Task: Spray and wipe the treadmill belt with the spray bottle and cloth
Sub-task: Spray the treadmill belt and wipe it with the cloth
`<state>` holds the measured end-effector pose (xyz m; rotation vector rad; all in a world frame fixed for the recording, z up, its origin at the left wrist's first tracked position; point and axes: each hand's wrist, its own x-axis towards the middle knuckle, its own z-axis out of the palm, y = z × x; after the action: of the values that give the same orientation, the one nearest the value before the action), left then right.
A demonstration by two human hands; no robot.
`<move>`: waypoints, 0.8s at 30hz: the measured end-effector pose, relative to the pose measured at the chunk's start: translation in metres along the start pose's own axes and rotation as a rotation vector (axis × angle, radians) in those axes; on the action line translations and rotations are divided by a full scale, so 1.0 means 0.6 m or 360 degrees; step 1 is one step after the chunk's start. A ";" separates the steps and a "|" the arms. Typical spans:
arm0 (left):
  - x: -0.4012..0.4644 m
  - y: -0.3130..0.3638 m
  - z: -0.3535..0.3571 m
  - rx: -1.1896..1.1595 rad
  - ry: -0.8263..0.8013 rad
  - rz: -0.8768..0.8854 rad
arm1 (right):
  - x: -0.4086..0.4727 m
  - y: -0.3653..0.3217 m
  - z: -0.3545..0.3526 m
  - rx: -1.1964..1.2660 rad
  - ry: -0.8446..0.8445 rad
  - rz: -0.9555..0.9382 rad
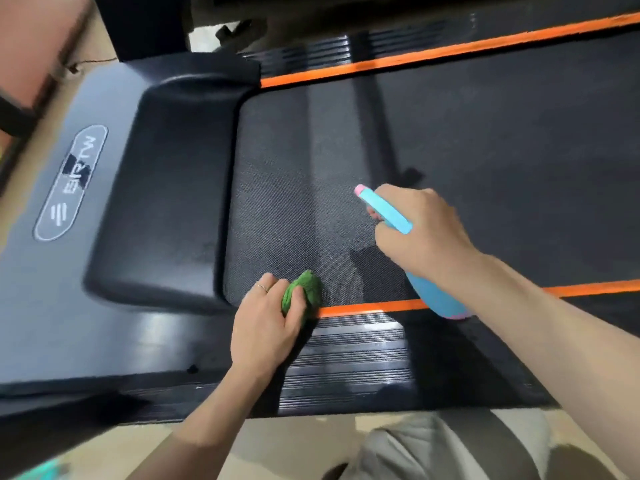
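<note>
Head view, looking down across a treadmill. Left hand (265,327) curled over a bunched green cloth (302,295), fingers pressed together on its near side, thumb tucked at its lower edge; cloth bulging out beyond the fingertips, pressed onto the near edge of the treadmill belt (294,188), touching the orange stripe (367,309). Thin ring (262,288) on one finger. Right hand (420,233) wrapped round the neck of a light-blue spray bottle (436,299), index finger curled under the head at the trigger; pink-tipped nozzle (360,190) projecting past the knuckles over the belt, bottle body hanging below the wrist, over the stripe. Ribbed side rail (349,355) beneath the left wrist. Black motor cover (173,188) left of both hands.
</note>
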<state>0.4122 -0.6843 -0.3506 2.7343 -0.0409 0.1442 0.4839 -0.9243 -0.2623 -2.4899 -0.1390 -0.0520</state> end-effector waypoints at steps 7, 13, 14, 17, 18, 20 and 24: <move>-0.001 0.008 0.007 0.0132 0.0054 -0.0081 | -0.014 0.047 0.026 0.0703 0.0293 -0.0251; -0.002 0.018 0.007 0.0159 0.0095 -0.0143 | -0.044 0.078 0.040 0.0889 0.0546 -0.0158; -0.002 0.018 0.008 0.0163 0.0098 -0.0143 | -0.044 0.082 0.039 0.0943 0.0529 -0.0105; -0.002 0.016 0.010 0.0164 0.0105 -0.0155 | -0.040 0.085 0.040 0.0910 0.0509 -0.0095; -0.002 0.016 0.011 0.0166 0.0104 -0.0162 | -0.039 0.085 0.042 0.0897 0.0524 -0.0121; -0.001 0.015 0.011 0.0172 0.0104 -0.0180 | -0.036 0.087 0.045 0.0899 0.0556 -0.0144; 0.001 0.018 0.012 0.0164 0.0109 -0.0193 | -0.037 0.094 0.053 0.0898 0.0586 -0.0146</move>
<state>0.4131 -0.6971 -0.3529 2.8227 0.1557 0.2106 0.4684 -0.9517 -0.3226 -1.8733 -0.0946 -0.4442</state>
